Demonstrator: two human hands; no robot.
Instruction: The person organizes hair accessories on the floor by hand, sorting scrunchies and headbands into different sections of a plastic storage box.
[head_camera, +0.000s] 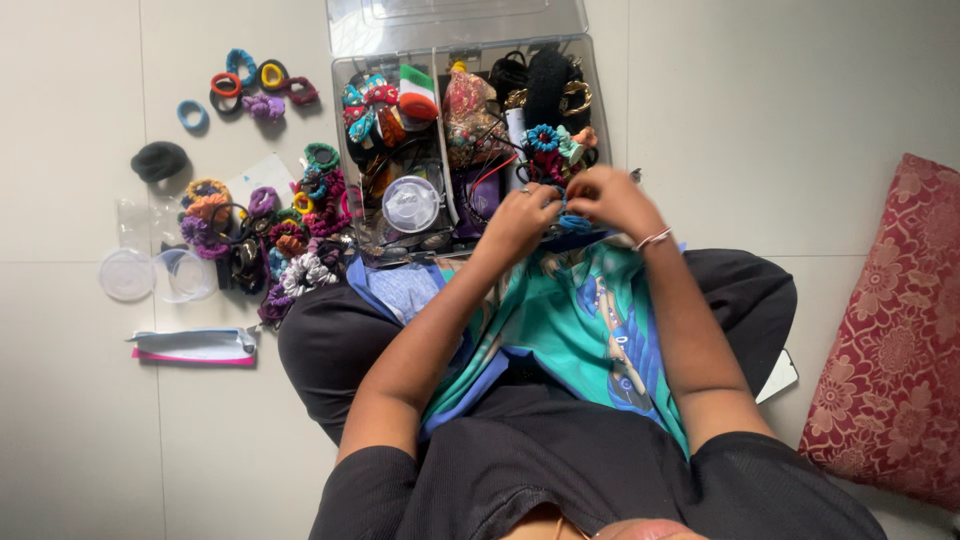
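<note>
Person seated on the floor (80, 420), legs crossed. Both hands meet over the near edge of a clear box (345, 90), lid back. Left hand (520, 215) and right hand (610, 200) each have the grip pinched together on a small blue band (573, 222) between them, above the lap. Box packed with hair ties and clips. Loose pile of scrunchies (270, 235) lies left of the box; red cushion (890, 340) far right.

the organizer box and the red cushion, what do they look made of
Box: clear hard plastic, glossy; its contents show through the walls and the open lid reflects light. Cushion: woven fabric, matte, seemingly brocade, with a pale floral pattern on red.
</note>
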